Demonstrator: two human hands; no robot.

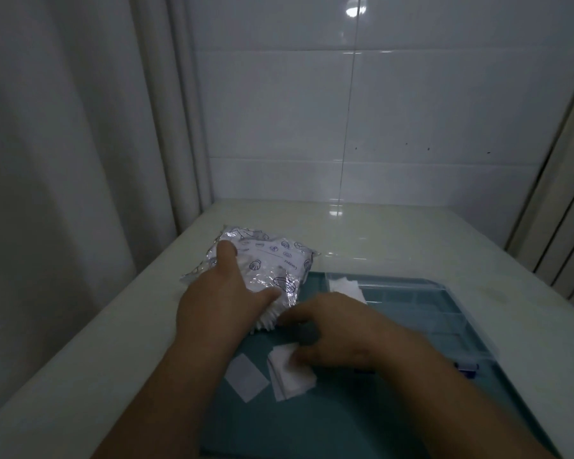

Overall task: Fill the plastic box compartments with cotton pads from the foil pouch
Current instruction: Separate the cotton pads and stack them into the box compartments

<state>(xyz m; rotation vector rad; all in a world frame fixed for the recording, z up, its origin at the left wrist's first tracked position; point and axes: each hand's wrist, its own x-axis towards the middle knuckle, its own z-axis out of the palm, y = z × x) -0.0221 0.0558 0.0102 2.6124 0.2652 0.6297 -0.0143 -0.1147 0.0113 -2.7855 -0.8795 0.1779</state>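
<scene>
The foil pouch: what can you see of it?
The foil pouch is silvery and crinkled, with a white panel printed with dark doodles. It lies on the pale counter, its near end over the far left corner of the teal plastic box. The left hand presses on top with straight fingers. White cotton pads poke from its near end.

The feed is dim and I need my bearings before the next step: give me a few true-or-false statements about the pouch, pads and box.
1. The left hand rests on the foil pouch. True.
2. Every compartment of the plastic box holds cotton pads. False: only the far-left compartment shows pads; the others in view look empty.
3. A stack of pads lies partly under the right hand. True.
4. The single pad lies on the white counter. False: it lies on the teal surface, beside the stack.
</scene>
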